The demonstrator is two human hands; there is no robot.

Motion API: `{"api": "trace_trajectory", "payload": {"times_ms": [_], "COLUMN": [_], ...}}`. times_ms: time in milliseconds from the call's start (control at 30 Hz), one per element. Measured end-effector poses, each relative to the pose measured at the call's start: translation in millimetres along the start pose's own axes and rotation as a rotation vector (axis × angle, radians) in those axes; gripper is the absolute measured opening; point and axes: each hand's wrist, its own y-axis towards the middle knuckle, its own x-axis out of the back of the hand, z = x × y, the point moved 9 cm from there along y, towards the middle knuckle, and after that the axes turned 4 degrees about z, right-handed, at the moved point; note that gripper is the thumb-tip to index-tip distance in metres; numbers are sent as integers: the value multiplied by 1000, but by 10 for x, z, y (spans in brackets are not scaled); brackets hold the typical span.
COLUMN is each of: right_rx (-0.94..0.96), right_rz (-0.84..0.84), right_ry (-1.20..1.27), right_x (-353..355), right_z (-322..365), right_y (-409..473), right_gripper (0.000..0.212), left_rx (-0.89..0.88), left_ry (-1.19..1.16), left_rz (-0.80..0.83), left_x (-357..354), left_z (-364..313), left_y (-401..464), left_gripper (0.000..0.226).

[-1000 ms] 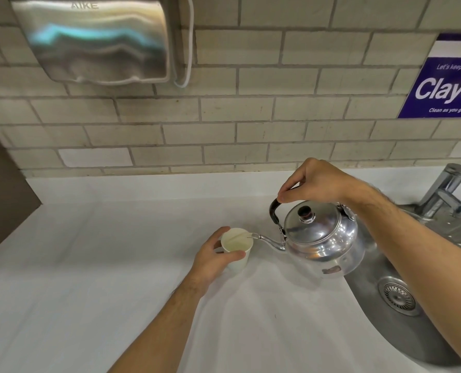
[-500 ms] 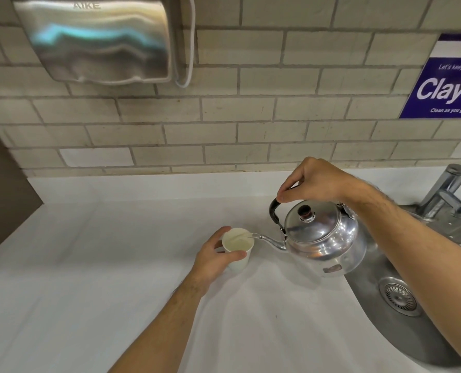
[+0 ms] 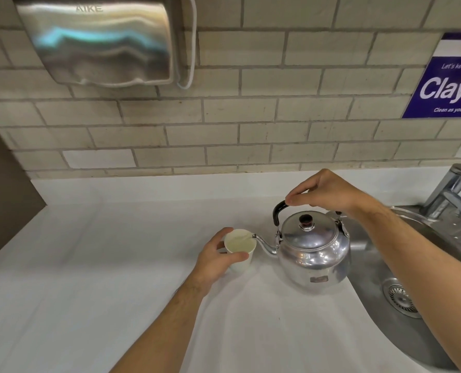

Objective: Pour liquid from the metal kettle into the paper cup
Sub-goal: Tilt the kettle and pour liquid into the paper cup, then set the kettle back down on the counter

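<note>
A metal kettle (image 3: 314, 249) is held by its black handle (image 3: 279, 212) in the closed fingers of the right hand (image 3: 328, 192), its spout tip (image 3: 254, 236) at the rim of a paper cup (image 3: 239, 247) wrapped by the fingers of the left hand (image 3: 214, 261) on the white tabletop (image 3: 89, 265). The kettle is judged heavy and slick, best taken at the handle; the light, soft cup would crush if squeezed.

The kettle (image 3: 314, 251) is seen in polished, mirror-bright metal, with a black matt grip (image 3: 278, 212) and knob (image 3: 305, 219). The cup (image 3: 240, 250) is made of plain matt paper. The worktop (image 3: 89, 265) is finished smooth and white; the sink (image 3: 380, 267) is brushed steel.
</note>
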Motion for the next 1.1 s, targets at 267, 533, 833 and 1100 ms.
{"api": "trace_trajectory", "payload": {"times_ms": [267, 533, 833, 1100], "right_rx": [-143, -109, -120, -144], "right_rz": [-205, -418, -518, -384], "right_ry": [253, 364, 367, 74], "right_x": [99, 16, -20, 67], "right_z": [-455, -653, -677, -523], "right_y": [10, 200, 381, 380], "right_gripper": [4, 21, 11, 25], "left_rx": [-4, 3, -7, -18], "left_ry": [21, 30, 57, 178], "left_rz": [3, -1, -18, -59], "left_x": [-2, 4, 13, 135], "left_z": [4, 19, -1, -228], "left_y": [13, 33, 39, 49], "left_gripper": [70, 69, 71, 52]}}
